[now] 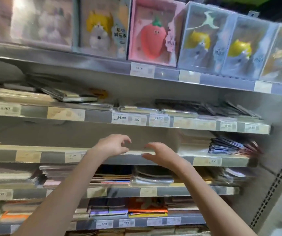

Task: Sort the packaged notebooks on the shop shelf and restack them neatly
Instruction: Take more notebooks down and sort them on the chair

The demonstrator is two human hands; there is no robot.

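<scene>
1. Both hands hold nothing: my left hand [113, 144] and my right hand [160, 155] are raised side by side, fingers loosely curled and spread, palms roughly facing each other, with a small gap between them.
2. Behind my hands is the grey metal shelf edge with pale price labels [136, 158], third tier from the top. Whether any fingertip touches that edge, I cannot tell; the view is blurred.
3. Directly behind the hands, that tier shows a bare stretch of grey back panel [68, 133]. To the right on the same tier lies a flat stack of dark blue and red packaged notebooks [229, 147], well apart from my right hand.
4. One tier above: a slumped pile of dark plastic-wrapped notebooks [65, 94] at left, tilted off level, and a fanned spread of dark wrapped notebooks [222, 108] at right.
5. One tier below my hands: flat stacks of mixed-colour wrapped notebooks [116, 178], partly hidden by my forearms.
6. Lower again: an orange-covered packaged notebook stack [147, 208].
7. Top tier: upright boxes, including a pink box with a red strawberry figure [152, 34].
</scene>
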